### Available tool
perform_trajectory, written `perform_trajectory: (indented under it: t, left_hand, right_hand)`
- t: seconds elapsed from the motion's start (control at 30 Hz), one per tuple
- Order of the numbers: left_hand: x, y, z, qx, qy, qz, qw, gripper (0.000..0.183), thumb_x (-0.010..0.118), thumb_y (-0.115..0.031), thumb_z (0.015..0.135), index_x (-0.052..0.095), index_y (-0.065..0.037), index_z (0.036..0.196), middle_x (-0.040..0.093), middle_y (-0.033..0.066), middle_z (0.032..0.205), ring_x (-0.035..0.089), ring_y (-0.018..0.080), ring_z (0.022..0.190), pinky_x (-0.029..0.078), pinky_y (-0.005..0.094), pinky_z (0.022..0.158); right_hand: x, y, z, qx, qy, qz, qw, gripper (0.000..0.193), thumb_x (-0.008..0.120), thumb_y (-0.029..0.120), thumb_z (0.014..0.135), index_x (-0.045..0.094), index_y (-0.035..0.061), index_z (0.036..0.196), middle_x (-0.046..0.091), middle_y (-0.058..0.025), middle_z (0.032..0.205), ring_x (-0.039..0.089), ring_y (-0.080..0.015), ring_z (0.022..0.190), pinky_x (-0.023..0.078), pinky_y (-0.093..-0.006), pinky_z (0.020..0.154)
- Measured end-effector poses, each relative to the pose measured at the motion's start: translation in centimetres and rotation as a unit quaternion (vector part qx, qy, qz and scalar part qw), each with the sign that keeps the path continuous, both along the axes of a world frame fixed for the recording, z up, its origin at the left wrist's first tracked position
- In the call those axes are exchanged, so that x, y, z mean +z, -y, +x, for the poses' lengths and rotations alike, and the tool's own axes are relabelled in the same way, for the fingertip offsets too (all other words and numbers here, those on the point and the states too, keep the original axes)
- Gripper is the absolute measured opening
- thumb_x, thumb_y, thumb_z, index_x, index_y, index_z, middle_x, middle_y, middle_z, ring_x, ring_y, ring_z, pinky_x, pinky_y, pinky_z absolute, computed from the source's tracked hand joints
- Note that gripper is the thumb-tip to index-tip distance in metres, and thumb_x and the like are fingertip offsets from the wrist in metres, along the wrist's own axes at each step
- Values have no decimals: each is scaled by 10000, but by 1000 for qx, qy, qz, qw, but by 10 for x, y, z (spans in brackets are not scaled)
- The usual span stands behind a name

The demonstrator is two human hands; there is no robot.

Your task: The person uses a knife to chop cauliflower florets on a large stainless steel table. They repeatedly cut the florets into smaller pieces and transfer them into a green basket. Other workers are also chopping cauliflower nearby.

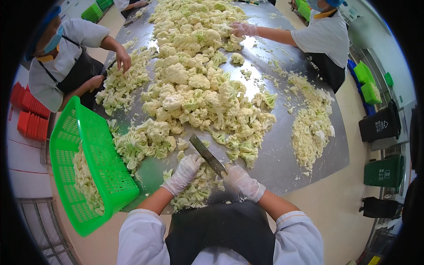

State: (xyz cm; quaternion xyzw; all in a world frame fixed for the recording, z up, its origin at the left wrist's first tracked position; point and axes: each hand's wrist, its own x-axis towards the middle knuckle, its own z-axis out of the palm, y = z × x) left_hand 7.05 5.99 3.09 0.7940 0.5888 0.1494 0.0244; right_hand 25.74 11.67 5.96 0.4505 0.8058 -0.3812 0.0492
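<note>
My right hand (242, 180), in a clear plastic glove, is closed round the handle of a knife. The broad metal blade (207, 155) slants up and left across the table, its tip near the main heap of cauliflower (194, 97). Just left of the blade, my gloved left hand (184, 173) is curled over a cauliflower piece, mostly hidden under its fingers. Cut cauliflower florets (194, 192) lie below and between my hands, against the table's near edge. Left of my left hand, a green slatted basket (106, 154) stands tilted with florets inside.
A metal table (282, 163) carries the heap, plus crumbs and trimmings (309, 128) on the right. One co-worker (70, 62) handles florets at left; another (324, 37) reaches to the heap from the right. Red baskets (33, 126) and dark bins (382, 172) stand beyond.
</note>
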Motion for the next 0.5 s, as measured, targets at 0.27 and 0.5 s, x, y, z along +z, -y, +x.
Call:
perform_trajectory:
  t: [0.27, 0.5]
  left_hand:
    - [35, 3, -8, 21, -18, -73, 997, 136, 548, -147, 660, 530, -28, 724, 491, 112, 727, 497, 244, 670, 399, 366, 608]
    - [17, -82, 41, 33, 64, -32, 997, 311, 571, -249, 713, 493, -63, 950, 498, 168, 935, 492, 296, 846, 388, 378, 753]
  right_hand:
    - [2, 16, 46, -159, -99, 48, 981, 222, 484, 225, 772, 495, 9, 822, 545, -209, 676, 538, -367, 672, 419, -417, 577]
    - [-9, 24, 65, -345, -252, -72, 901, 168, 500, 146, 776, 518, 8, 870, 525, -156, 590, 493, -304, 511, 399, -344, 502]
